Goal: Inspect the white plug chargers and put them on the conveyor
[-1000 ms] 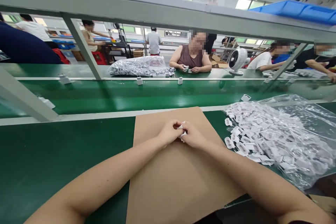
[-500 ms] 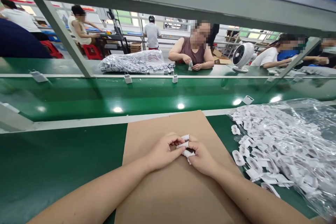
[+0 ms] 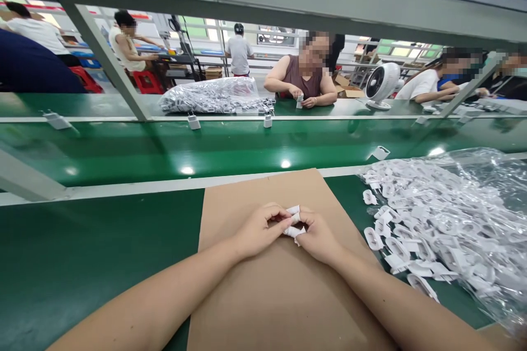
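Observation:
My left hand (image 3: pixel 263 230) and my right hand (image 3: pixel 317 233) meet fingertip to fingertip above a brown cardboard sheet (image 3: pixel 255 307). White wraps (image 3: pixel 295 232) cover the thumb and some fingertips of the right hand. Thumb and fingers of the left hand are pinched together against those wrapped tips. Both hands are closed; anything small between them is hidden by the fingers. To the right of the cardboard lies a heap of white oval plastic parts (image 3: pixel 424 219), partly loose and partly in a clear plastic bag (image 3: pixel 502 175).
A green conveyor belt (image 3: pixel 230 145) runs across behind the cardboard, carrying a white plastic part (image 3: pixel 381 153) near its edge. White plug adapters (image 3: pixel 193 122) stand along the far rail. Beyond are a filled bag (image 3: pixel 214 96), a white fan (image 3: pixel 381 85) and a co-worker (image 3: pixel 302 79).
Both hands have risen slightly in view, still together, with the fingertips shifted a little against each other. On the belt, the adapters and the white part have moved left.

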{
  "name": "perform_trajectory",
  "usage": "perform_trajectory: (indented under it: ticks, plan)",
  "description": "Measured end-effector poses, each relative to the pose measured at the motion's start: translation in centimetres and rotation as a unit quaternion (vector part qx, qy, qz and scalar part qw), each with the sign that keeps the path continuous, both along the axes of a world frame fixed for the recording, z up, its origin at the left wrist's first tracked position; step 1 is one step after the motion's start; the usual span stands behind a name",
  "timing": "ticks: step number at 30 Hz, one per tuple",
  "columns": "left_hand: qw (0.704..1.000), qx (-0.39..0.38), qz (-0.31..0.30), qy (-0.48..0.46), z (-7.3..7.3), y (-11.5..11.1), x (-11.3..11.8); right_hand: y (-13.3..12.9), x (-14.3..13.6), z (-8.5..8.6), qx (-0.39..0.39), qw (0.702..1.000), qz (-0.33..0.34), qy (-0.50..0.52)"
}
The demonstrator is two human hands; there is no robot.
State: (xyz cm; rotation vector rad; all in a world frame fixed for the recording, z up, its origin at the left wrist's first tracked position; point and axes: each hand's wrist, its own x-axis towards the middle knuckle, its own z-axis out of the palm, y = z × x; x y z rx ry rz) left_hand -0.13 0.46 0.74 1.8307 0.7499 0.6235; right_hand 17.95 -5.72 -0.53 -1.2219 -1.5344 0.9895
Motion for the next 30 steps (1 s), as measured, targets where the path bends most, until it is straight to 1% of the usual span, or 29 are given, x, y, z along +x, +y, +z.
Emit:
perform_trajectory:
  ticks: [5, 9, 13, 18, 22, 27, 30]
  plan:
    - [1.000, 0.012, -0.009, 0.002, -0.13, 0.21, -0.22, -0.01, 0.20, -0.24, 0.011, 1.000, -0.001, -0.010]
    - [1.000, 0.016, -0.009, 0.002, -0.20, 0.32, -0.24, 0.01, 0.15, 0.06, -0.002, 1.000, 0.012, -0.010]
    - [1.000, 0.015, -0.013, -0.001, -0.16, 0.26, -0.24, -0.04, -0.20, 0.43, -0.011, 1.000, 0.012, 0.017]
    - [1.000, 0.010, -0.008, -0.008, 0.11, 0.15, -0.24, -0.10, -0.49, 0.35, -0.024, 0.998, 0.001, 0.053]
    - [1.000, 0.014, -0.007, -0.012, 0.12, 0.08, -0.25, -0.12, -0.41, 0.29, -0.031, 0.999, -0.009, 0.041]
    - [1.000, 0.010, 0.009, 0.000, -0.12, 0.11, -0.24, -0.26, 0.03, 0.35, -0.019, 1.000, -0.002, 0.004]
    - [1.000, 0.011, 0.014, 0.000, -0.18, 0.18, -0.21, -0.36, 0.24, 0.34, -0.026, 1.000, 0.000, -0.005]
